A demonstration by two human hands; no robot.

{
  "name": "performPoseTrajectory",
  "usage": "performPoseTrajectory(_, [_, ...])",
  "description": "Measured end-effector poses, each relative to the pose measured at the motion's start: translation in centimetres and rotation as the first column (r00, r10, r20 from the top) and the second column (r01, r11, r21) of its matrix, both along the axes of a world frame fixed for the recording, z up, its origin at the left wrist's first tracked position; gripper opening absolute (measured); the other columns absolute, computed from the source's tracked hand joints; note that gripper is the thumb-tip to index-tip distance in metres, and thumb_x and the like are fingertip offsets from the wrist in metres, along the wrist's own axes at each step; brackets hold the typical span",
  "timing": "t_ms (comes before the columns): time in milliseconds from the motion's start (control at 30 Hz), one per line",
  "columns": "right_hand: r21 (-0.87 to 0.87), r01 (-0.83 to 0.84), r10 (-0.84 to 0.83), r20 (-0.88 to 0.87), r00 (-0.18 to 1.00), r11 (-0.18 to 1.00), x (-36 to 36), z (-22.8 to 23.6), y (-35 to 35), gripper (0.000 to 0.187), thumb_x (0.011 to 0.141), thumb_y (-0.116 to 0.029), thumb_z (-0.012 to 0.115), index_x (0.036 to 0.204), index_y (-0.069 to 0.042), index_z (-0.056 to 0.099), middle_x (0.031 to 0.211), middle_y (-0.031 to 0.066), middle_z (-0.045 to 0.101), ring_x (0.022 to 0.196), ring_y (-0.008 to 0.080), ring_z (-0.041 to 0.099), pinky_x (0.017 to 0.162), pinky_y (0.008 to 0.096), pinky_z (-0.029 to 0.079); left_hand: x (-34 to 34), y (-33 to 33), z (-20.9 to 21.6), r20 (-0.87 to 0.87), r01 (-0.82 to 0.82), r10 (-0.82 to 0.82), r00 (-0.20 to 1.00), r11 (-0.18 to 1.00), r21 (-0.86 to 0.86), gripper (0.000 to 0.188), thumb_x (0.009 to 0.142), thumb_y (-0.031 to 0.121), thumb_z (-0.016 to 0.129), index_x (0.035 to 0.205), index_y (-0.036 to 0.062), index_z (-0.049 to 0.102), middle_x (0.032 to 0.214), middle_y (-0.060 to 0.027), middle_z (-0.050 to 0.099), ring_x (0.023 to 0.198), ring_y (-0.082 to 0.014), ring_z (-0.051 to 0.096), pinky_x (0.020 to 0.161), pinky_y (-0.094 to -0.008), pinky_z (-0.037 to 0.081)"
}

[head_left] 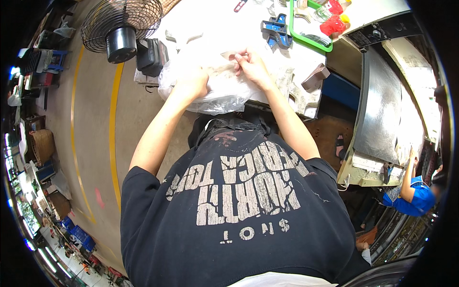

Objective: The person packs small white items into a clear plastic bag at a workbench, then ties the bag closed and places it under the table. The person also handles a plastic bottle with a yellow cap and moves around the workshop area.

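A clear plastic bag (224, 98) lies bunched along the near edge of the white table (215, 24), with pale contents I cannot make out. My left hand (193, 82) is closed over the bag's left part; glare washes out its fingers, and what they hold is hidden. Above the bag's right part, my right hand (252, 68) is closed in a pinch. Between its thumb and fingers is a small pale flat piece (227, 55), its tip pointing left.
A black fan (120, 43) stands at the table's left. Further right are a blue-and-black clamp-like tool (276, 31), a green-rimmed tray (311, 42) and bottles with red (331, 25). Grey-white pieces (299, 95) lie near the right corner. A person in blue (413, 196) works at far right.
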State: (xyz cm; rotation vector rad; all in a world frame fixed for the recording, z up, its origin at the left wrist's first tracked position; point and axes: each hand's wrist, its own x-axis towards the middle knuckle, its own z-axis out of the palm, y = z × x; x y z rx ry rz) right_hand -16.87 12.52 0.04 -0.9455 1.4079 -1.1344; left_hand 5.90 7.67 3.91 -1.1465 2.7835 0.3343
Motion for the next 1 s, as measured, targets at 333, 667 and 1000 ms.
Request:
performPoseTrajectory(333, [-0.090, -0.143, 0.084, -0.473, 0.877, 0.986, 0.8, -0.3, 2.0, 0.020, 0.098, -0.020, 0.065, 0.108, -0.003, 0.066, 0.094, 0.0134, 0.073, 0.085, 0.0260, 0.070, 0.084, 0.0400, 0.054, -1.9, 0.9, -5.4, -0.325, -0.103, 0.164, 0.931, 0.975, 0.197, 0.078, 0.084, 0.034, 0.084, 0.147, 0.0077, 0.047, 0.130, -0.0237, 0.066, 0.123, -0.0392, 0.064, 0.103, -0.0472, 0.051])
performPoseTrajectory(667, [-0.191, -0.514, 0.051, -0.905, 0.421, 0.836, 1.7, 0.1, 2.4, 0.018, 0.088, -0.011, 0.067, 0.104, -0.009, 0.074, 0.097, 0.0134, 0.073, 0.097, 0.0323, 0.072, 0.086, 0.0436, 0.056, -1.5, -1.3, -4.0, -0.060, -0.113, 0.150, 0.987, 0.906, 0.407, 0.096, 0.078, 0.042, 0.088, 0.156, 0.0073, 0.043, 0.151, -0.0226, 0.054, 0.139, -0.0352, 0.053, 0.116, -0.0443, 0.042])
performPoseTrajectory(1000, [0.135, -0.253, 0.270, -0.717, 0.643, 0.958, 1.8, 0.4, 0.9, 0.023, 0.091, -0.017, 0.062, 0.109, -0.010, 0.073, 0.096, 0.0148, 0.071, 0.100, 0.0338, 0.070, 0.088, 0.0415, 0.054, -0.9, -2.0, -6.8, -0.098, -0.092, 0.147, 0.984, 0.899, 0.429, 0.103, 0.075, 0.047, 0.088, 0.159, 0.0125, 0.040, 0.153, -0.0196, 0.053, 0.141, -0.0350, 0.051, 0.118, -0.0442, 0.040])
